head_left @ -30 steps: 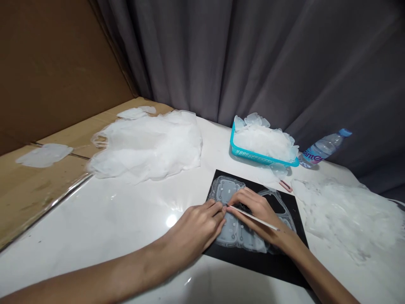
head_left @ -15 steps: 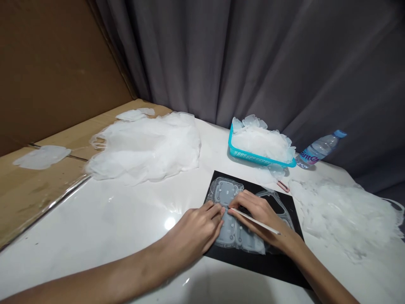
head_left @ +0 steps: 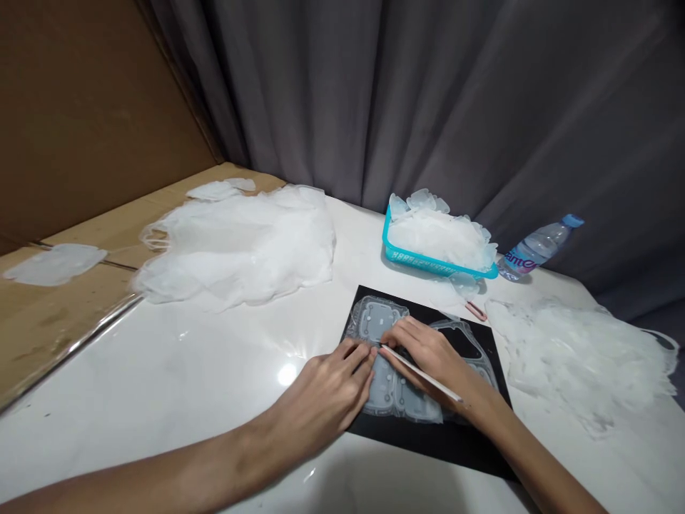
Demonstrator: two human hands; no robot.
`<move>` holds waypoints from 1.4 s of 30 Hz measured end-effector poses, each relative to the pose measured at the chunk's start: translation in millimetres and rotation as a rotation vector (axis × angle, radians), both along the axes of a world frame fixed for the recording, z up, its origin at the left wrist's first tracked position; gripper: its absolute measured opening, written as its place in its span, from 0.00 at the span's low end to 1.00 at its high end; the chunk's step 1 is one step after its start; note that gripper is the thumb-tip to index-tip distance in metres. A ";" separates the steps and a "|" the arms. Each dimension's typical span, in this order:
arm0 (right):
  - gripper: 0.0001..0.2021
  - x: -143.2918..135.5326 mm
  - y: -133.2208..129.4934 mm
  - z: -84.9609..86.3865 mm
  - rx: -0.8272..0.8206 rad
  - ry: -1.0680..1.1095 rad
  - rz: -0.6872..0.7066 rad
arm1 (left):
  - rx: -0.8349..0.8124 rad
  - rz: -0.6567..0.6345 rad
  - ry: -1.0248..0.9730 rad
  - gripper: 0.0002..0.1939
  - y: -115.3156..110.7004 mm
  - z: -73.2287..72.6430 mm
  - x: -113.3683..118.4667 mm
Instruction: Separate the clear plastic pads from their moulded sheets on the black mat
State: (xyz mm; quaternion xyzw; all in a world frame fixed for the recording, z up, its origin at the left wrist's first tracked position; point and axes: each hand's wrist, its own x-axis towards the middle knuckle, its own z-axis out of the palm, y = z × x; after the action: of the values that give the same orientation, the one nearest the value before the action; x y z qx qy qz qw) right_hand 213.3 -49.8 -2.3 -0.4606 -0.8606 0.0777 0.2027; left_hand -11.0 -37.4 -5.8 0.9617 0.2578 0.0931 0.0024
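A translucent moulded plastic sheet (head_left: 384, 378) with several rounded-rectangle panels lies on a black mat (head_left: 422, 451). My left hand (head_left: 338, 385) holds the sheet down near its middle, fingers bent and bunched together. In my right hand (head_left: 433, 357) is a thin white pen-shaped tool (head_left: 422, 375), gripped in a pinch and slanting down to the left. Its tip is by my left fingertips, at the join between the upper panel and the ones below; the exact contact is too small to make out. Under and beyond my right hand, an open cut-out loop (head_left: 479, 346) shows in the sheet.
Behind the mat stands a turquoise basket (head_left: 422, 263) heaped with translucent pieces. A water bottle (head_left: 540, 248) leans beside it. White piles of thin sheets lie left (head_left: 246, 246) and right (head_left: 583, 360). A small pinkish clip-like object (head_left: 475, 310) is near the mat's far edge.
The whole view has shifted slightly. Both hands stay at the same join of the sheet, and the white tool's tip has moved only a little, if at all.
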 end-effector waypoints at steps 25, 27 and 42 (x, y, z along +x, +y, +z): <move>0.16 67.1 21.7 42.6 -0.415 1.045 -0.427 | -0.672 0.231 -0.314 0.20 42.7 19.7 -2.2; 0.16 47.1 18.0 43.9 -0.568 1.005 -0.279 | -0.792 0.266 -0.448 0.34 51.6 18.4 0.1; 0.15 2.2 14.9 12.5 -0.078 0.657 -0.248 | -1.448 0.183 -1.060 0.15 56.9 11.5 15.9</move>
State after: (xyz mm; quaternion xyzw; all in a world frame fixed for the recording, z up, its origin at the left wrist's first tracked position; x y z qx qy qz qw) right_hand 215.6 -34.9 10.2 -0.5194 -0.6835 0.2294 0.4587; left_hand 4.9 19.5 5.7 0.5313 0.2940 0.3389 0.7187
